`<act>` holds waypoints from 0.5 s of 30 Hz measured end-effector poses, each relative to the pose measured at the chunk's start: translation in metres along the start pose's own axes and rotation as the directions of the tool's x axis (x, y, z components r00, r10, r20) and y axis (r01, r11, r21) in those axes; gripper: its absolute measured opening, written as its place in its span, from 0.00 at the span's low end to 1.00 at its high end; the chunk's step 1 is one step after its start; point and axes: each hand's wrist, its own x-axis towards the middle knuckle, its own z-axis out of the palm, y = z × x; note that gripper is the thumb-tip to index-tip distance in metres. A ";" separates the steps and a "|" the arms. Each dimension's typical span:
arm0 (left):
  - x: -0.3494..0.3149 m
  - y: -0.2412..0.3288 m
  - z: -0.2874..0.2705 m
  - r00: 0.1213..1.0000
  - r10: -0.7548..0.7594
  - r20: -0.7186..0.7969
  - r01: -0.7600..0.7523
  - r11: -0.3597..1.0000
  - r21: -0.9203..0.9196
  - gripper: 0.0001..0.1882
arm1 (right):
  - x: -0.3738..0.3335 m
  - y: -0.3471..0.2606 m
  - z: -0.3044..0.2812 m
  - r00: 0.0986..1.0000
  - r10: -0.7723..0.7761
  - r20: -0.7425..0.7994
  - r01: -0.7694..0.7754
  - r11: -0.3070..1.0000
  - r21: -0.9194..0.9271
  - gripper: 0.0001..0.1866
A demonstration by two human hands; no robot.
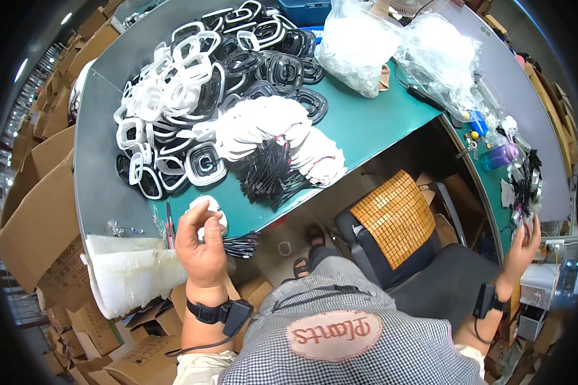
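At the lower left of the green tabletop, my left hand (200,249) is raised with fingers loosely bent and the thumb apart from them; nothing shows in its grasp. Just behind its fingertips is a white rounded piece (216,214), partly hidden by the hand, and beside it lies a bundle of black leads (241,244). Far to the right, my right hand (522,253) has its fingers stretched and spread. Its fingertips are nearest a heap of black cables (526,186) on the side table; whether they touch it I cannot tell.
Black and white square frames (173,90) are heaped at the back left. White discs with black leads (270,141) lie before them. Clear plastic bags (359,48), a purple bottle (498,156), a chair with a beaded seat mat (395,221), a foam roll (131,273) and cardboard boxes (35,212) stand around.
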 end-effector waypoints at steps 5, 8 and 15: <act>0.033 -0.018 -0.016 0.958 0.273 0.087 -0.287 0.900 0.328 0.17 | 0.059 -0.077 0.156 0.943 -0.298 0.149 0.263 0.940 0.219 0.15; 0.031 -0.023 -0.027 0.985 0.165 0.052 -0.172 0.899 0.403 0.17 | 0.083 -0.112 0.241 0.891 -0.418 0.175 0.367 0.893 0.262 0.12; 0.039 -0.025 -0.029 0.999 0.039 -0.014 -0.026 0.849 0.527 0.18 | 0.095 -0.151 0.337 0.752 -0.574 0.325 0.446 0.806 0.390 0.12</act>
